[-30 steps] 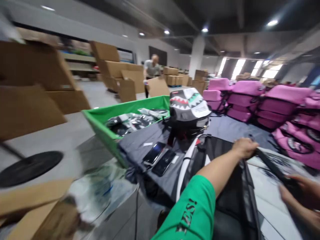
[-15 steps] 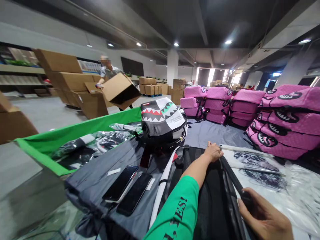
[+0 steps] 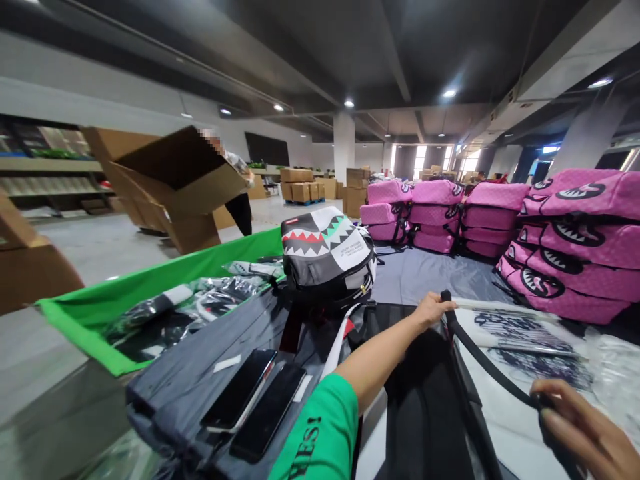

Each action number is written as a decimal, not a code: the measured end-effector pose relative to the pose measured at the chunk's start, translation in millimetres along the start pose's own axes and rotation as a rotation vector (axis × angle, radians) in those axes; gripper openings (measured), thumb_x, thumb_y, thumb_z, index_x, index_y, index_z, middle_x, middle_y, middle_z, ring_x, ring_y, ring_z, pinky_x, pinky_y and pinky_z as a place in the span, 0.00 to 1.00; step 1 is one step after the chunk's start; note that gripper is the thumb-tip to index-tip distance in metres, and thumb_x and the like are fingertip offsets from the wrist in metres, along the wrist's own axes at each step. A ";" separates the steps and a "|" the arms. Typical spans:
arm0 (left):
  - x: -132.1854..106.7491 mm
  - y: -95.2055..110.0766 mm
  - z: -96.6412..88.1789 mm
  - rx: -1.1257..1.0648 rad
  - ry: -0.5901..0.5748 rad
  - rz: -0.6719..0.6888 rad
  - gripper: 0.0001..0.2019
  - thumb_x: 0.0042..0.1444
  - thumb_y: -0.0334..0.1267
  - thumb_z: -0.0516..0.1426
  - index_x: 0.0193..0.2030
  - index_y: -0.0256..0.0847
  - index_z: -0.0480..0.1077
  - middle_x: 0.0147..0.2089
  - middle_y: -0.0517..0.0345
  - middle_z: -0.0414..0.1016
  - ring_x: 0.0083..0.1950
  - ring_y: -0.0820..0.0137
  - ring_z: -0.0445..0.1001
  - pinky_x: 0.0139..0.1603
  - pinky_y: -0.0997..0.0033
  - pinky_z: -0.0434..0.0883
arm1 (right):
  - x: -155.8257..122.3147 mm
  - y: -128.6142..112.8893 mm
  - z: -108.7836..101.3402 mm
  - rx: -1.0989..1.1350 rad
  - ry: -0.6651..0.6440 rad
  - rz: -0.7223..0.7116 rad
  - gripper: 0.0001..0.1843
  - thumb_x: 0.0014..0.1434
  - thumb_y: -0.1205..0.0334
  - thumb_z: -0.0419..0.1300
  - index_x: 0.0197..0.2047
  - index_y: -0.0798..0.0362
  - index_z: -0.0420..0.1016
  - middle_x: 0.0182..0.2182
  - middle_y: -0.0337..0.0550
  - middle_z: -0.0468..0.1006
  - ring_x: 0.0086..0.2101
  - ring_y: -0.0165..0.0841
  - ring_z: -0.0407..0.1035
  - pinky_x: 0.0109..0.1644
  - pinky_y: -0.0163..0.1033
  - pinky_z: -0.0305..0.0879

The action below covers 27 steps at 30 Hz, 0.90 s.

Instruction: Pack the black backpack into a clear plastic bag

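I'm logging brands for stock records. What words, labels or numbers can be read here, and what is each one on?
"ES!": end of a larger word, black letters on the green sleeve.
White panel on the grey shark-mouth backpack: printed lines, too small to read.
Red tab at that backpack's top edge: too small to read.
Clear printed bags by the black strap: black markings, unreadable.
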<state>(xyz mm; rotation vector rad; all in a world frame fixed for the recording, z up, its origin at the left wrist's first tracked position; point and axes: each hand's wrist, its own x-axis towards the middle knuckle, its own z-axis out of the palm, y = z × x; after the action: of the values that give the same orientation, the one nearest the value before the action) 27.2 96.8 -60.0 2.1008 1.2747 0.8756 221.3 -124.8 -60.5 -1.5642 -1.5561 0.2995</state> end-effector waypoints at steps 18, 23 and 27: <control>-29.2 55.6 -25.8 -0.087 0.266 -0.205 0.13 0.57 0.42 0.62 0.23 0.41 0.77 0.23 0.60 0.75 0.28 0.73 0.70 0.29 0.72 0.57 | 118.2 -44.1 83.2 -0.669 -0.381 -0.032 0.16 0.70 0.53 0.51 0.45 0.56 0.72 0.35 0.51 0.81 0.37 0.40 0.77 0.37 0.37 0.61; -22.1 52.2 -13.2 -0.095 0.253 -0.280 0.12 0.59 0.44 0.61 0.28 0.42 0.79 0.30 0.58 0.81 0.34 0.71 0.76 0.32 0.74 0.62 | 116.1 -55.9 70.7 -0.787 -0.380 -0.008 0.20 0.69 0.48 0.51 0.37 0.53 0.75 0.35 0.54 0.81 0.39 0.47 0.77 0.33 0.40 0.57; -14.8 33.6 0.8 -0.104 0.242 -0.435 0.09 0.59 0.43 0.62 0.34 0.41 0.81 0.34 0.53 0.83 0.37 0.68 0.79 0.30 0.74 0.63 | 110.9 -64.7 57.2 -0.889 -0.427 -0.002 0.17 0.68 0.53 0.50 0.37 0.50 0.76 0.35 0.50 0.82 0.40 0.47 0.77 0.31 0.40 0.54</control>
<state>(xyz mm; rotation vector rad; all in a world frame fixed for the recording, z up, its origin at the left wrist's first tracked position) 41.5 69.4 -40.4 1.5820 1.6875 0.9885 157.2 -13.6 -3.4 -2.2682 -2.1944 -0.1031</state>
